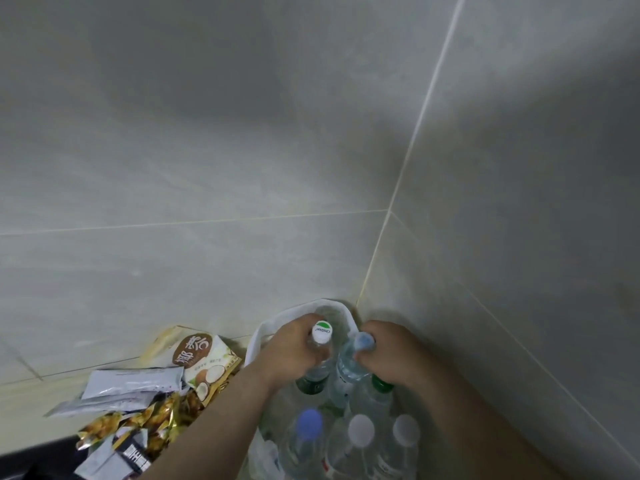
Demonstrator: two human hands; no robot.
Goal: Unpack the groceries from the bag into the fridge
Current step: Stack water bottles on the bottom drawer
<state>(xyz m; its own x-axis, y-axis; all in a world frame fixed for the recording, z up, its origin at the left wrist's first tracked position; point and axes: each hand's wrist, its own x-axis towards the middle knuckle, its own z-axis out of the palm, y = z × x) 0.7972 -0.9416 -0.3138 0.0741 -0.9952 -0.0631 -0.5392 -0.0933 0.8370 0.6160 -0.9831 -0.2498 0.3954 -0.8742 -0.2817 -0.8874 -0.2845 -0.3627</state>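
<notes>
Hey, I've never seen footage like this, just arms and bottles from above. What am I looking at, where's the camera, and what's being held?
There is no machine here: a person wears one wide-angle camera on the head, looking down at their own two bare hands. This is that single view. The left hand grips the neck of a white-capped bottle, and the right hand grips a blue-capped bottle beside it. Both are in a white plastic bag with several more water bottles. To the left, on the grey tiles, lie a coconut snack packet, silver sachets and gold wrappers. No fridge is in view.
</notes>
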